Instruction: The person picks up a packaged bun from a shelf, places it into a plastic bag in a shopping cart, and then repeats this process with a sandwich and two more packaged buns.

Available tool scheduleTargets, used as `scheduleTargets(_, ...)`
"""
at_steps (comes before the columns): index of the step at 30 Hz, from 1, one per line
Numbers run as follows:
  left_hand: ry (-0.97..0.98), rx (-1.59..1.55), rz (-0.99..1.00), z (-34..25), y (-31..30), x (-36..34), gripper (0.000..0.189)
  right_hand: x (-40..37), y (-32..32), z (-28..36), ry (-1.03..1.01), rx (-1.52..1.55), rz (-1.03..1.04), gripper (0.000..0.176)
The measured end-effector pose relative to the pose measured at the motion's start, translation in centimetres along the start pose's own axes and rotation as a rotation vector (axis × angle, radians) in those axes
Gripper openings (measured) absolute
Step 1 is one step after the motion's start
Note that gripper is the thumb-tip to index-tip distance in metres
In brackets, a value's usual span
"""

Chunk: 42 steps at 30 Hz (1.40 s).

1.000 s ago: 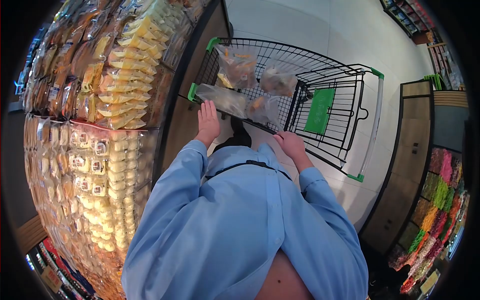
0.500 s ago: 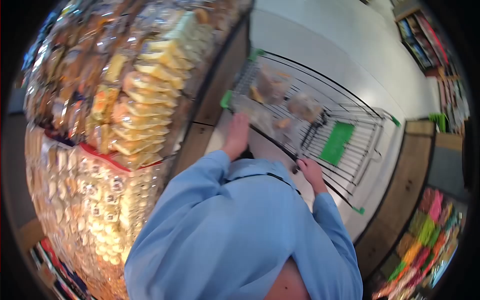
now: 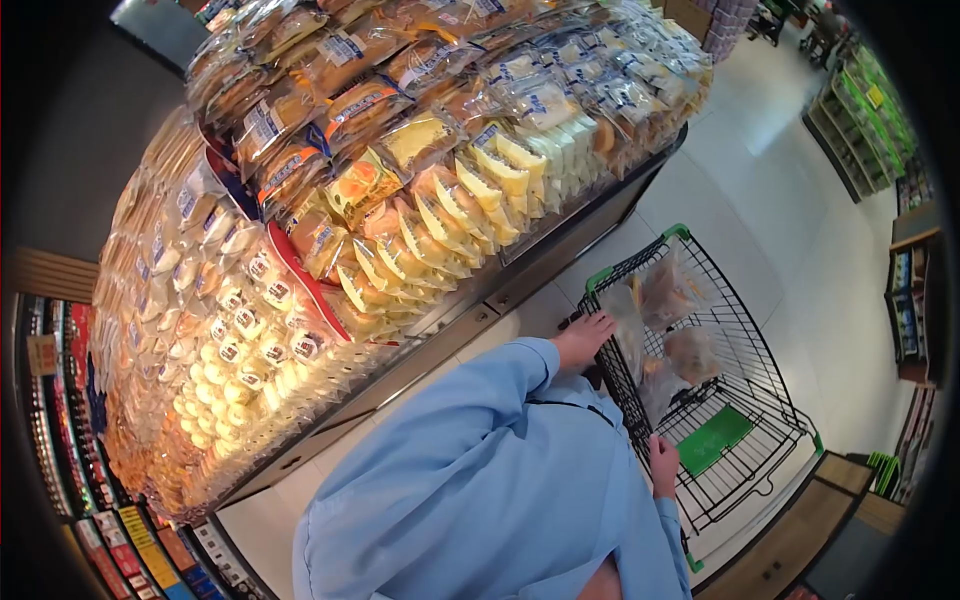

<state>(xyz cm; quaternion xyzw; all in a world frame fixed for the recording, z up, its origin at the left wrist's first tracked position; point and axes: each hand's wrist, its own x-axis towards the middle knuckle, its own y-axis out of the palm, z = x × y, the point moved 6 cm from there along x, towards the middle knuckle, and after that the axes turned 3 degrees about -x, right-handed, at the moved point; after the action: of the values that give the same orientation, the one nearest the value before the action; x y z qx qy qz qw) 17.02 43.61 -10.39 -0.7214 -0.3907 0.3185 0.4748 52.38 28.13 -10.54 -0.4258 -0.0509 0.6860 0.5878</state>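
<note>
A black wire shopping cart (image 3: 745, 305) with green corner caps stands at my right side. My left hand (image 3: 585, 341) lies over its near rim, fingers hooked across the top by the front corner. Further along that rim, my right hand (image 3: 663, 466) is closed around the edge, beside the green seat panel (image 3: 715, 440). Clear plastic bags lie in the basket: one with brownish contents (image 3: 668, 292), a rounder one (image 3: 691, 354), and a crumpled one (image 3: 658, 388) whose end reaches close to my right hand. What the bags contain is hard to make out.
On my left, a large sloped display (image 3: 480, 275) is heaped with wrapped breads and cakes. Bottles and boxes fill shelves (image 3: 60, 390) at the lower left. A wooden-sided stand (image 3: 800, 520) sits beyond the cart's rear. Green-edged shelving (image 3: 865, 110) lies across the tiled aisle (image 3: 740, 180).
My view has swung left, so the bread display fills more of it and the cart appears lower and further right. My left hand has come onto the cart rim; my right stays at it.
</note>
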Motion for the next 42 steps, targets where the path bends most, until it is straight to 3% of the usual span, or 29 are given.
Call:
scheduleTargets(7,-0.052,-0.029,0.137,-0.4,-0.8,2.5,0.071,4.3,-1.3,0.8,0.012,0.063,0.215,0.04)
scheduleTargets(9,-0.068,-0.072,0.142,-0.5,-1.9,3.5,0.071,12.6,3.5,-16.4,0.046,0.244,0.354,0.04)
scheduleTargets(12,-0.124,-0.174,0.177,0.2,-1.2,5.5,0.074,12.9,1.1,-10.1,-0.346,-0.232,0.342,0.038)
scheduleTargets(13,-0.144,-0.155,0.175,0.6,-0.5,6.0,0.074,14.3,1.6,-10.6,-0.216,-0.082,0.367,0.037)
scheduleTargets(15,-0.179,-0.126,0.18,0.9,0.6,6.9,0.075,15.1,0.8,-7.3,-0.162,-0.087,0.412,0.037)
scheduleTargets(18,-0.256,-0.1,0.22,0.0,-1.3,7.7,0.07,14.3,-1.5,3.3,-0.185,-0.085,0.461,0.036)
scheduleTargets(21,-0.267,-0.061,0.267,-0.6,-2.8,8.4,0.073,15.3,-1.6,10.0,-0.298,0.068,0.459,0.036)
scheduleTargets(24,-0.296,-0.07,0.202,-0.5,-2.3,8.7,0.071,17.6,2.0,10.4,-0.348,0.141,0.531,0.039)
scheduleTargets(27,-0.325,-0.105,0.311,-0.3,-2.2,9.1,0.076,18.5,3.7,11.7,-0.535,-0.255,0.443,0.044)
scheduleTargets(33,-0.582,-0.478,0.415,0.8,-5.0,7.4,0.066,18.6,3.7,12.9,-0.407,-0.356,0.635,0.045)
scheduleTargets(36,-0.671,-0.649,0.427,2.1,-8.0,4.9,0.064,19.8,4.6,12.2,-0.5,-0.34,0.639,0.044)
scheduleTargets(38,-0.633,-0.657,0.304,3.5,-9.6,3.2,0.064,22.1,7.2,7.3,-0.511,-0.436,0.682,0.045)
scheduleTargets(42,-0.595,-0.728,0.141,5.9,-15.5,0.0,0.065,23.9,7.2,5.7,-0.404,-0.562,0.791,0.046)
